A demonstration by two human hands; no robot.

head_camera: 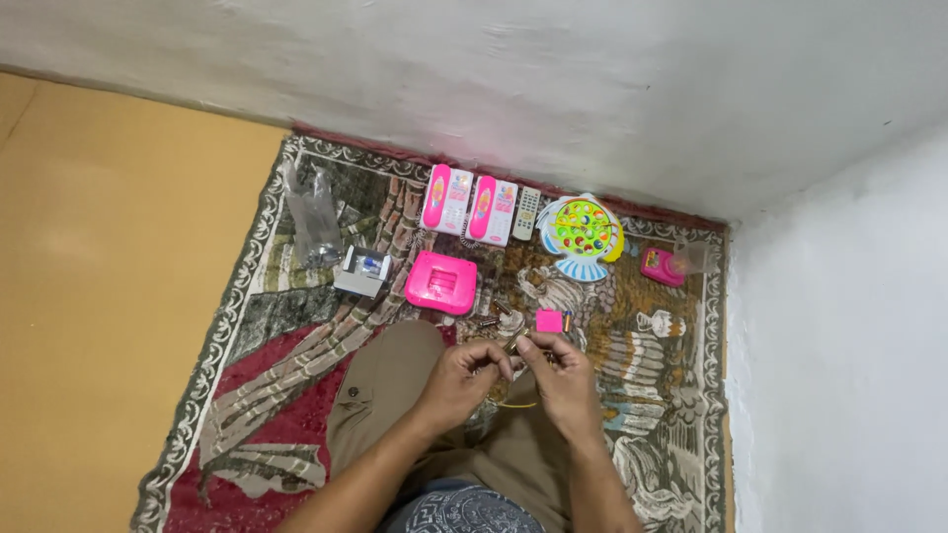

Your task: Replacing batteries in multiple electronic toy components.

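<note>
I sit on a patterned rug (267,395) in khaki trousers. My left hand (464,375) and my right hand (561,373) meet above my lap, and both pinch a small dark object (515,343) between the fingertips; it is too small to tell what it is. Just beyond my hands, a small pink square piece (549,321) and several small dark bits (491,318) lie on the rug. A thin yellow strand (518,404) shows below my hands.
Along the wall lie two pink toy phones (469,205), a grey remote (528,211), a round fish-game toy (583,235) and a small pink toy (660,265). A pink box toy (441,282), a small carton (360,270) and a clear plastic bag (314,222) lie nearer. White walls close the corner.
</note>
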